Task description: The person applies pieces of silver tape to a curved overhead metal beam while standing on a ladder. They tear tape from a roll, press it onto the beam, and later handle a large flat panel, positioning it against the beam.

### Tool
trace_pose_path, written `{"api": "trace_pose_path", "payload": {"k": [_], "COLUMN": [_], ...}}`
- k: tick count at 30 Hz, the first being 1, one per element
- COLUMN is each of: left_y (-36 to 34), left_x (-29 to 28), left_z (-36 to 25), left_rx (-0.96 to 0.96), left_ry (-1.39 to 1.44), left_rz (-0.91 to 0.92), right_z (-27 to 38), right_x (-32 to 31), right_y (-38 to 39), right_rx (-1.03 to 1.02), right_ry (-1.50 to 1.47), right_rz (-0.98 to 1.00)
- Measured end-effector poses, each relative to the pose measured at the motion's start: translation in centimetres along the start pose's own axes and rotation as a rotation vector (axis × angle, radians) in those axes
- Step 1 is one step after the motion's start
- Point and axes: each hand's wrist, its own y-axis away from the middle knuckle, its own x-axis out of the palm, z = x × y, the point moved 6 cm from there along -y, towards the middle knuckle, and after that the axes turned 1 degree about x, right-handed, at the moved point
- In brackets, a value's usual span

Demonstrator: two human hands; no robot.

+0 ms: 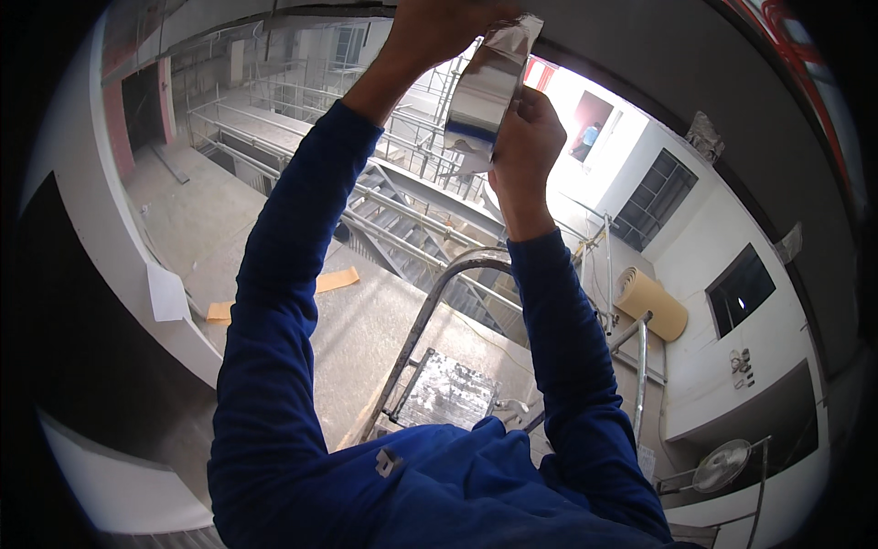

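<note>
The right hand's [532,142] grip is closed on the right edge of the reflective silver strip [485,90], held aloft; the left hand [441,32] is at its top end, grip unclear. Handling looks unfinished; what remains, I cannot tell.

Cannot see the left hand [445,27] whole, cut by the top edge, nor fingertips of the right hand [533,137] at the shiny silver piece [489,80], upper centre. Cannot make out the distant person [587,139], tiny, upper right.
</note>
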Motion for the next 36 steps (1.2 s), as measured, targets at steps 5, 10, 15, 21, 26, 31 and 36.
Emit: {"api": "trace_pose_path", "payload": {"k": [5, 10, 15, 21, 26, 31, 36], "left_y": [1.9, 4.5, 4.0, 3.6, 3.5, 3.4, 3.3], "left_x": [-2.0, -1.8, -0.6, 0.1, 0.1, 0.2, 0.3], "left_z": [-0.5, -1.1, -0.6, 0.2, 0.0, 0.0, 0.4], "left_rx": [0.210, 0.442, 0.566, 0.643, 0.664, 0.634, 0.699], "left_ry": [-0.138, -0.422, -0.476, -0.488, -0.450, -0.457, -0.359], "left_rz": [-0.050, -0.013, -0.090, -0.173, -0.217, -0.212, -0.253], "right_z": [0.3, 0.5, 0.4, 0.5, 0.9, 1.0, 0.8], "right_x": [-0.3, -0.1, -0.3, -0.5, -0.5, -0.6, -0.7], "right_y": [0.4, 0.7, 0.7, 0.9, 0.8, 1.0, 1.2], "right_rx": [0.038, -0.009, 0.015, 0.046, -0.010, 0.011, 0.050], "right_ry": [0.027, 0.026, -0.044, -0.042, 0.103, 0.143, 0.111], "right_rz": [-0.011, 0.032, 0.057, 0.052, -0.012, -0.034, -0.011]}}
